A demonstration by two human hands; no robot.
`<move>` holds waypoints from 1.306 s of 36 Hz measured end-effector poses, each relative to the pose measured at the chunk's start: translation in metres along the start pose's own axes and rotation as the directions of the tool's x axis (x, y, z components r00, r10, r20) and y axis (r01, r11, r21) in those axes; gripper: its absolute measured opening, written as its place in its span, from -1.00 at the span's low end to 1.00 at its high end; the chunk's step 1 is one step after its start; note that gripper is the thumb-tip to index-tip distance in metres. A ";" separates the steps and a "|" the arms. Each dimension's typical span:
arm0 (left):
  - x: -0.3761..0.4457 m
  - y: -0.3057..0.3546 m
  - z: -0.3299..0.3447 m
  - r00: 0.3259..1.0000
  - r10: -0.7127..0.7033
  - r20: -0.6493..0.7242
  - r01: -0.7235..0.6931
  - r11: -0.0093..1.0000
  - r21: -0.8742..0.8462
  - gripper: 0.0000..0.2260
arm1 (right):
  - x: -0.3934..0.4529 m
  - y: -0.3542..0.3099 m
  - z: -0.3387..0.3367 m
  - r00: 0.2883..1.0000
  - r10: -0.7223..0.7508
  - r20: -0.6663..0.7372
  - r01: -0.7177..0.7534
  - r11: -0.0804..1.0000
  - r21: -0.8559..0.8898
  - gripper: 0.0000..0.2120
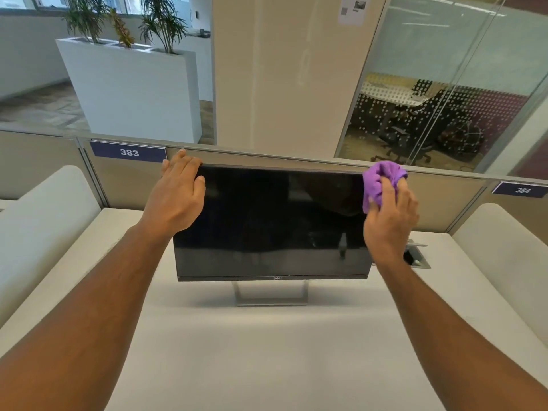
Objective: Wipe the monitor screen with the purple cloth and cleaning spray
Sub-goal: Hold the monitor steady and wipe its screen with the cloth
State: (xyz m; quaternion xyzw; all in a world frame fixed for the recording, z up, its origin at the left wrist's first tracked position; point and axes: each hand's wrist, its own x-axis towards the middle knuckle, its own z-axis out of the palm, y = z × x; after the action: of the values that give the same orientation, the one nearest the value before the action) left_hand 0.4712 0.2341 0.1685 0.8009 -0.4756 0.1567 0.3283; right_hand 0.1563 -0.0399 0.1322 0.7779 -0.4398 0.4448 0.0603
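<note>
A black monitor (272, 221) with a dark screen stands on a silver stand on the white desk (267, 351). My left hand (178, 197) grips the monitor's top left corner, fingers curled over the upper edge. My right hand (391, 215) presses a bunched purple cloth (378, 179) against the screen's top right corner. A spray bottle shows only as a faint reflection low on the right of the screen; the bottle itself is out of sight.
Beige partitions with number plates 383 (129, 152) and 384 (522, 190) run behind the monitor. White side dividers (44, 221) flank the desk. A cable hatch (416, 258) sits open behind my right wrist. A glass wall and a white planter stand beyond.
</note>
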 end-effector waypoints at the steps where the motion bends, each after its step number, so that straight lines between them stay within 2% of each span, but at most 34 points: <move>1: 0.000 0.000 0.000 1.000 0.002 0.001 -0.002 1.000 -0.004 -0.65 | -0.008 0.005 0.000 1.000 -0.001 0.019 0.002 1.000 -0.016 -0.47; 4: 0.000 0.001 -0.001 1.000 0.002 0.002 -0.002 1.000 -0.011 -0.66 | -0.052 0.016 0.004 0.990 0.019 0.137 -0.021 1.000 0.012 -0.44; 8: -0.001 0.001 -0.001 1.000 0.009 0.002 -0.009 1.000 -0.009 -0.66 | -0.123 0.023 0.011 0.902 0.241 0.358 -0.304 0.944 0.129 -0.55; 11: -0.002 -0.001 -0.001 1.000 0.013 0.006 -0.013 1.000 -0.009 -0.66 | -0.148 0.028 0.015 0.876 0.272 0.398 -0.362 0.916 0.172 -0.33; 13: -0.001 -0.001 -0.001 1.000 0.016 0.009 -0.016 1.000 -0.010 -0.66 | -0.148 0.035 0.015 0.874 0.261 0.411 -0.364 0.911 0.196 -0.33; 17: -0.001 -0.001 -0.001 1.000 0.018 0.011 -0.017 1.000 -0.011 -0.66 | -0.111 0.033 0.007 0.936 0.089 0.339 -0.135 0.984 0.114 -0.71; 19: -0.001 -0.001 -0.001 1.000 0.015 0.010 -0.014 1.000 -0.016 -0.65 | -0.080 0.031 -0.001 0.955 -0.004 0.297 -0.049 0.984 0.171 -0.85; 22: -0.001 0.001 -0.001 1.000 0.015 0.009 -0.015 1.000 -0.023 -0.66 | -0.032 0.032 -0.009 0.979 -0.048 0.196 0.011 0.983 0.184 -0.47; 24: -0.001 0.002 -0.001 1.000 0.014 0.005 -0.013 1.000 -0.026 -0.66 | -0.004 0.025 -0.016 0.993 -0.028 0.115 0.000 0.972 0.235 -0.33; 27: -0.001 0.002 -0.002 1.000 0.018 -0.003 -0.018 1.000 -0.024 -0.67 | 0.020 0.014 -0.021 0.992 0.101 0.074 -0.121 0.929 0.351 -0.21; 29: -0.001 0.002 -0.003 1.000 0.020 -0.001 -0.020 0.999 -0.025 -0.68 | 0.015 0.010 -0.019 0.985 0.153 0.077 -0.170 0.919 0.355 -0.23; 30: -0.001 0.003 -0.004 1.000 0.019 0.001 -0.019 0.999 -0.027 -0.68 | 0.007 0.009 -0.016 0.988 0.133 0.079 -0.152 0.931 0.332 -0.28; 32: -0.001 0.004 -0.003 1.000 0.015 0.002 -0.015 1.000 -0.027 -0.68 | -0.015 0.011 -0.007 0.994 0.024 0.103 -0.053 0.955 0.291 -0.39; 35: -0.002 0.005 -0.003 1.000 0.014 -0.001 -0.014 1.000 -0.025 -0.67 | -0.060 0.023 0.008 0.967 -0.119 0.225 0.057 0.963 0.265 -0.54; 37: -0.002 0.005 -0.003 1.000 0.015 -0.001 -0.015 1.000 -0.026 -0.67 | -0.096 0.035 0.018 0.917 -0.219 0.332 0.159 0.967 0.200 -0.51; 39: -0.002 0.005 -0.004 1.000 0.016 0.000 -0.016 1.000 -0.024 -0.66 | -0.132 0.047 0.025 0.834 -0.303 0.461 0.276 0.953 0.128 -0.46; 41: -0.003 0.005 -0.004 1.000 0.019 0.002 -0.019 1.000 -0.021 -0.66 | -0.156 0.055 0.028 0.767 -0.294 0.570 0.289 0.952 0.101 -0.45; 43: -0.003 0.004 -0.003 1.000 0.021 0.001 -0.021 1.000 -0.021 -0.66 | -0.163 0.058 0.030 0.754 -0.287 0.591 0.299 0.951 0.081 -0.44; 47: -0.003 0.004 -0.003 1.000 0.011 0.001 -0.011 1.000 -0.017 -0.67 | -0.141 0.049 0.025 0.771 -0.388 0.506 0.406 0.910 0.079 -0.43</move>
State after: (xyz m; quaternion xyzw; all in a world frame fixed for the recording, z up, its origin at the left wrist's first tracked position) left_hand 0.4669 0.2367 0.1706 0.7954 -0.4817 0.1540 0.3339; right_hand 0.1054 0.0073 -0.0021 0.9414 -0.2732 0.1921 0.0477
